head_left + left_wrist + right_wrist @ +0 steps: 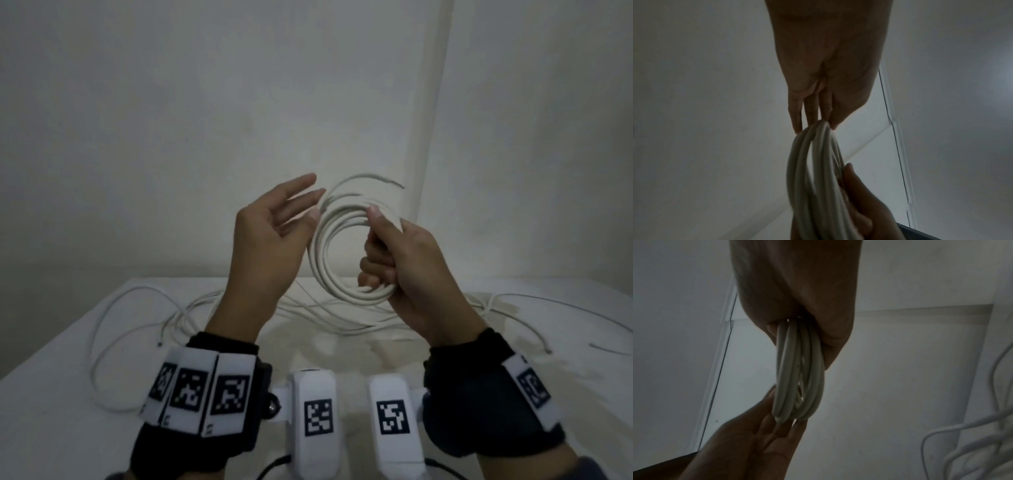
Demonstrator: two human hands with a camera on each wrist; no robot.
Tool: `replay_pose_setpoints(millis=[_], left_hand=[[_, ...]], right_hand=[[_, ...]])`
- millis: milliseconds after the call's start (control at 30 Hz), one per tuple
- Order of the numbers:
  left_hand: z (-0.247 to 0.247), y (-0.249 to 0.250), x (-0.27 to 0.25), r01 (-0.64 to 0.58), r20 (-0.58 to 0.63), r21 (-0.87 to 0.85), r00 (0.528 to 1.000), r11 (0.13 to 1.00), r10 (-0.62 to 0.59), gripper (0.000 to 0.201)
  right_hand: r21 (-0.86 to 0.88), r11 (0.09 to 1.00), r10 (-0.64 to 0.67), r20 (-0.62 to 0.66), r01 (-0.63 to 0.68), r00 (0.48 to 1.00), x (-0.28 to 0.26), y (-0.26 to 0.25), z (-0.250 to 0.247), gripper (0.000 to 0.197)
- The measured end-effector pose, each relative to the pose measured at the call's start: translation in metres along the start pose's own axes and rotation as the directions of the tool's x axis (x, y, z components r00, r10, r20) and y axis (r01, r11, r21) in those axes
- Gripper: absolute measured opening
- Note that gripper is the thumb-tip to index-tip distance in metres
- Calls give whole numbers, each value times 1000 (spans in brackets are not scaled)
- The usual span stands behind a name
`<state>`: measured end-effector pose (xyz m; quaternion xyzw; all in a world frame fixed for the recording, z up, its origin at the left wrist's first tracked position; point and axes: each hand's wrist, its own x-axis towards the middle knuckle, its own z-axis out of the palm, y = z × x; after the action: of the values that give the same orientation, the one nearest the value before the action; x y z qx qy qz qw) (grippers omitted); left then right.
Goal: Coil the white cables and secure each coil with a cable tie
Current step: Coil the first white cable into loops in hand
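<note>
White cable coil [346, 253] is up in the air between both hands, above the far edge of the white table [51, 404], several loops stacked into a round ring.

Right hand [407, 260] grips the coil's right side: fingers curled through the ring's opening, thumb clamped on top of the loops near the upper right. Right wrist view confirms it, loops [797, 369] bunched inside the closed fist [797, 288].

Left hand [270, 233] sits on the coil's left side, palm turned toward it, fingers [301, 186] straight and spread, not wrapped around anything. Fingertips touch the upper-left arc of the loops. Left wrist view shows the same: straight fingertips [797, 120] resting against the top of the bundle [816, 170], no pinch visible.

One free cable end [373, 178] sticks out from the top of the coil, arcing right, not tucked in.

No tie is visible on the coil.

Loose white cables [164, 318] lie tangled on the table below and behind the hands, spread from left edge to right edge, well apart from the held coil. Some of them show in the right wrist view at lower right [962, 434].

Both wrists wear black bands with marker tags [205, 390].
</note>
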<state>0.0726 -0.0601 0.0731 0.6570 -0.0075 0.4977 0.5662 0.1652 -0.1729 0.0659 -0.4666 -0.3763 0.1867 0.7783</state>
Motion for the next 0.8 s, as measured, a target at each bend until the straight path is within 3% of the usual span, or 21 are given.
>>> replay_pose_setpoints(millis=[100,233,367,567,800], left_hand=[[-5,0,2,65,38,-80,997,995,-62,38],[-8,-2,4,162,72,-182,986,970,-152,33],[-4,-6,2,197,122,-122,976,973,-183,24],[-2,-2,-2,346,285,-283,921,895,-266,26],[11,-2,-5,217,170,-180,967,959,-187,20]], right_hand=[[-43,999,19,77,-16,997,-4,1,2,33],[-74,997,26,121,-17,992,-5,-1,1,33],[-139,990,25,146,-4,989,-7,-8,-5,27],[-133,991,46,184,-21,982,-8,-13,-10,26],[-213,977,-8,88,26,996,-5,-7,-7,17]])
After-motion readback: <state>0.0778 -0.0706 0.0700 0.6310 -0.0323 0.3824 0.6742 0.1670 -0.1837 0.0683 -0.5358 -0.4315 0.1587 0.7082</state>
